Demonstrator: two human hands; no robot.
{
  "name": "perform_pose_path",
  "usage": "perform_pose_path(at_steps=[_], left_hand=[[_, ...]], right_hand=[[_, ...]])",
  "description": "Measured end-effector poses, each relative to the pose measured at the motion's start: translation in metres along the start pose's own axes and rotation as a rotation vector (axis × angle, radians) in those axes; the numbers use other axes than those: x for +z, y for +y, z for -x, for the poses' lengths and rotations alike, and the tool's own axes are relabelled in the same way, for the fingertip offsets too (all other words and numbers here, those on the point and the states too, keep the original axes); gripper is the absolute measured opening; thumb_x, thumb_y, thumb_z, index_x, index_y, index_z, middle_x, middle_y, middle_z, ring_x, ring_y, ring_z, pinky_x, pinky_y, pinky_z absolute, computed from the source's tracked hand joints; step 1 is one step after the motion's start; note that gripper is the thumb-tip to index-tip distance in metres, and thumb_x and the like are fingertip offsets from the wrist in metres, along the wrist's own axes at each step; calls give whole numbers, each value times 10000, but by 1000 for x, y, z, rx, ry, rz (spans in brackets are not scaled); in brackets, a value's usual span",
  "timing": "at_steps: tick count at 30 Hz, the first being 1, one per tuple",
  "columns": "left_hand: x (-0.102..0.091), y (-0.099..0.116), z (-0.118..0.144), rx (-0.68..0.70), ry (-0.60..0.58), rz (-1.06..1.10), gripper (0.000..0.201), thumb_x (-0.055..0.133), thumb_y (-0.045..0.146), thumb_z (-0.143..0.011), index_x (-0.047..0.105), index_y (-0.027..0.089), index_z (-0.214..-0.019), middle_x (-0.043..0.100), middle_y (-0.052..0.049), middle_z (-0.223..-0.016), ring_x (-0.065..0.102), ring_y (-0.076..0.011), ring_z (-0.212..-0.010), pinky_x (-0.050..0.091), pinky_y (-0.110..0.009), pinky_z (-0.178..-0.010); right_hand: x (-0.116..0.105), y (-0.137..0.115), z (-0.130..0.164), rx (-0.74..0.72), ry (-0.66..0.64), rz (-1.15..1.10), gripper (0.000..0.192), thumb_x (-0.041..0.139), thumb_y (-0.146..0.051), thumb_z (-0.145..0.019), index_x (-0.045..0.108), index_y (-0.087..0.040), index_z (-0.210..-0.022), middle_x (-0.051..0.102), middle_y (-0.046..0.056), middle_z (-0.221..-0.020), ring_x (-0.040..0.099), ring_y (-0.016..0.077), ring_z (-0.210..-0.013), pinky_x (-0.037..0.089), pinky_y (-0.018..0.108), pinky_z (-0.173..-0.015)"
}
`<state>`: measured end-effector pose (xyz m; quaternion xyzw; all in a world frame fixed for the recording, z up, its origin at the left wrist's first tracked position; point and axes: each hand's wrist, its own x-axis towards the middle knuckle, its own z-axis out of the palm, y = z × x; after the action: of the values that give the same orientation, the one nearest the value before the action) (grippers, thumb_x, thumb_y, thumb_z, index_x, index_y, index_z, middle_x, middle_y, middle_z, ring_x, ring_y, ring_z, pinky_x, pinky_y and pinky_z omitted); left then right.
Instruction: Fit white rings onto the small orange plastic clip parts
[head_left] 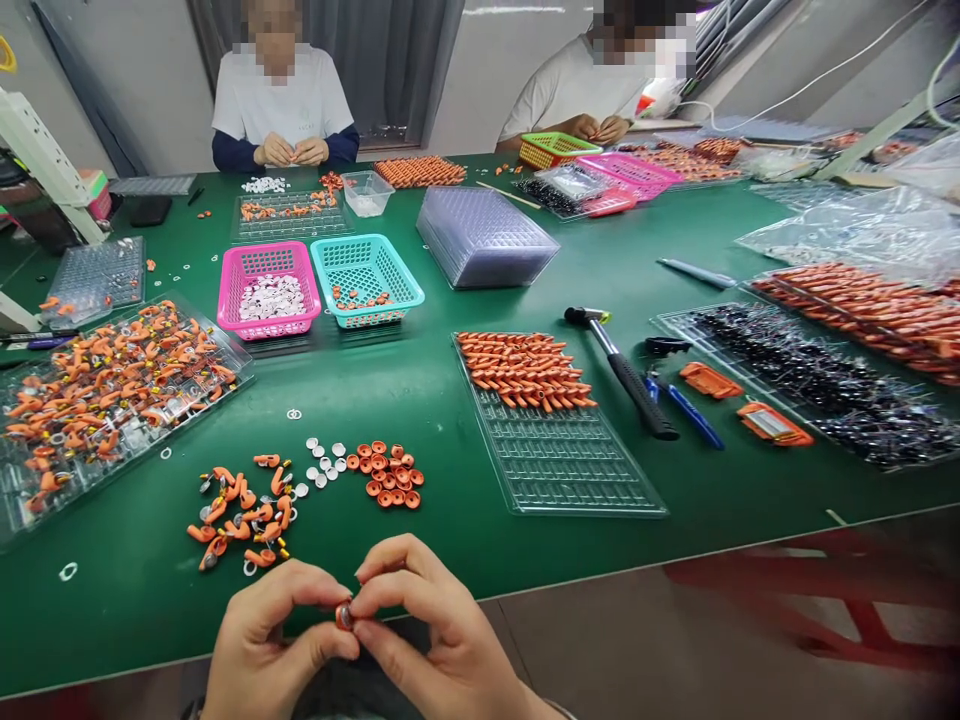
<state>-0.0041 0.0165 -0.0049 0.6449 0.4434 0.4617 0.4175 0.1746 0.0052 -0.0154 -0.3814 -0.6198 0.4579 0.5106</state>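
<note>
A: What sits in the two plastic mesh baskets left of centre?

B: The pink plastic mesh basket (268, 287) holds small white discs; the teal plastic mesh basket (367, 278) just beside it holds a few orange pieces. At the left edge, a clear plastic blister tray (112, 395) is heaped with orange curved parts. In the centre, a clear gridded plastic tray (559, 430) carries rows of orange pieces in its upper half only.

A: And the loose piles?

B: In the lower left of the frame lie orange caps (386, 473), white discs and curved orange parts on the green table mat (420, 390).

A: The hands?

B: At the bottom centre, the left hand (262, 640) and right hand (435, 630) meet, fingertips pinched together around a small orange part with a metal end (345, 614), held above the table's near edge.
</note>
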Motion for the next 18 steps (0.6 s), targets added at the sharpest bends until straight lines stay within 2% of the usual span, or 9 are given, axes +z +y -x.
perform_pose_path(at_steps=[4,8,12,16,18], left_hand=[[-1,-1,1,95,-28,-44,126,782,341,-805,736,250,-881,751,23,-747,704,-125,-666,567,-157,-647],[-1,0,0,185,-42,-119,131,744,341,-844,717,230,-907,745,16,-735,696,-117,-649,562,-154,-630],[0,4,-2,274,-37,-203,136,726,331,-861,710,207,-915,735,10,-700,683,-112,-622,559,-151,-610],[0,8,-4,327,-46,-237,152,699,335,-883,713,188,-923,713,3,-677,659,-100,-580,544,-144,-561],[0,9,-4,327,-47,-245,163,698,345,-882,711,192,-934,715,3,-684,664,-102,-579,544,-145,-560]], right_hand=[[3,5,1,39,-8,-45,164,665,-94,-844,733,-226,-914,605,37,-901,611,162,-841,489,243,-757],[4,12,4,161,-36,-212,74,678,-249,-897,751,-238,-903,605,32,-842,586,168,-794,463,269,-722],[3,15,5,299,-67,-400,201,708,-419,-877,769,-228,-877,578,27,-814,542,161,-759,430,274,-691],[6,16,4,390,-75,-539,215,752,-415,-844,755,-204,-804,557,9,-800,513,134,-737,408,258,-694],[8,16,4,421,-81,-637,181,761,-394,-843,741,-214,-839,561,1,-807,514,122,-729,412,247,-688]])
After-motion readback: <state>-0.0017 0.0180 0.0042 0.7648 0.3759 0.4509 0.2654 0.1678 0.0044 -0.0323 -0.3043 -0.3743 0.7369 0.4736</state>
